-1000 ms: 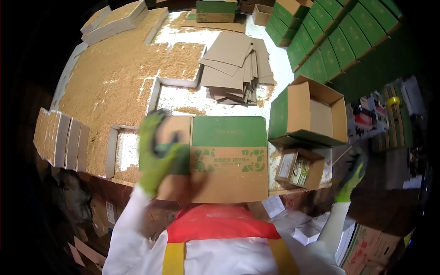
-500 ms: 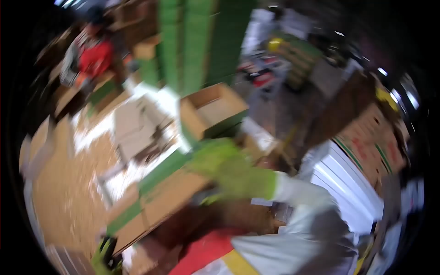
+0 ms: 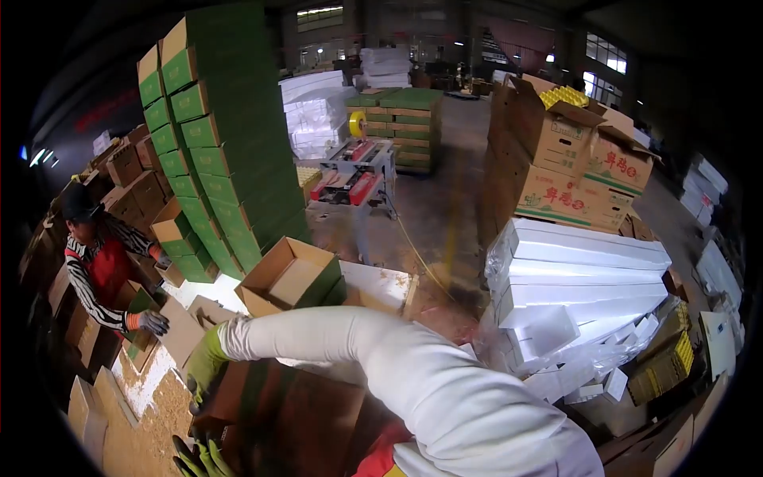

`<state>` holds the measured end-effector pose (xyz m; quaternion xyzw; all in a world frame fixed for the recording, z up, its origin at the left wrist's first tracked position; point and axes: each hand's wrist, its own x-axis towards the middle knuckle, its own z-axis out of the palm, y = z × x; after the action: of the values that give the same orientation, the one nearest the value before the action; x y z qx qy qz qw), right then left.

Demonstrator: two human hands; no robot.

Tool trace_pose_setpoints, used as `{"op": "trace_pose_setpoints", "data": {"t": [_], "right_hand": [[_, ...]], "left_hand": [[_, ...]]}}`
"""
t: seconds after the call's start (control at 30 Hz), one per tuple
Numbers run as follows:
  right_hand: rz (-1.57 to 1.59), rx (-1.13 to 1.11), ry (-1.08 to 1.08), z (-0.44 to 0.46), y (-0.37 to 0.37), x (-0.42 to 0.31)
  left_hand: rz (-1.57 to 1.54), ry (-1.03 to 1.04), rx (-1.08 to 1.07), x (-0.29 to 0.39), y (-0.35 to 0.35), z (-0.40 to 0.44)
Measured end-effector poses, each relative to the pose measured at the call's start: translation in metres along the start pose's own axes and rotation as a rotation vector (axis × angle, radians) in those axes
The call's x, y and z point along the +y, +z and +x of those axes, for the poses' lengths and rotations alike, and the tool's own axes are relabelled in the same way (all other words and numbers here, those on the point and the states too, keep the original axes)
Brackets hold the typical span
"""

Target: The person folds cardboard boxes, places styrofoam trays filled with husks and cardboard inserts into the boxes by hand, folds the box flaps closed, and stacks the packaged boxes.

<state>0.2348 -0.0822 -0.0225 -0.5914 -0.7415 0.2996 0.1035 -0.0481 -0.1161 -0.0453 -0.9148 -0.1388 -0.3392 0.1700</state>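
A green and brown carton lies in shadow in front of my body, under my outstretched right arm. My right hand, in a yellow-green glove, is at the carton's far-left corner, its fingers bent down over the edge. Lower down, near the carton's left side, my left hand shows spread gloved fingers at the bottom of the view; its palm is cut off. An open empty carton stands beyond my right forearm.
A co-worker at the left has gloved hands by cardboard pieces. Tall stacks of green cartons rise behind the table. White foam pieces and printed cartons are piled at the right. A red machine stands beyond.
The view has swung right and up, bringing the hall into sight. My right hand has moved from the right side across to the carton's far-left corner. My left hand is now low beside the carton.
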Motion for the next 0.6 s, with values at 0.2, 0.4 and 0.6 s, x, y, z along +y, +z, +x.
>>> {"op": "trace_pose_setpoints", "data": {"t": [0.2, 0.4, 0.6], "right_hand": [[-0.583, 0.613, -0.215, 0.021, -0.014, -0.037], [-0.540, 0.324, -0.415, 0.062, 0.019, -0.039], [-0.594, 0.233, -0.184, 0.043, -0.008, -0.063]], "left_hand": [[-0.384, 0.115, 0.129, -0.010, 0.015, 0.012], [-0.837, -0.260, -0.161, 0.041, -0.056, -0.008], [-0.639, -0.214, -0.384, -0.059, -0.015, -0.062]]}}
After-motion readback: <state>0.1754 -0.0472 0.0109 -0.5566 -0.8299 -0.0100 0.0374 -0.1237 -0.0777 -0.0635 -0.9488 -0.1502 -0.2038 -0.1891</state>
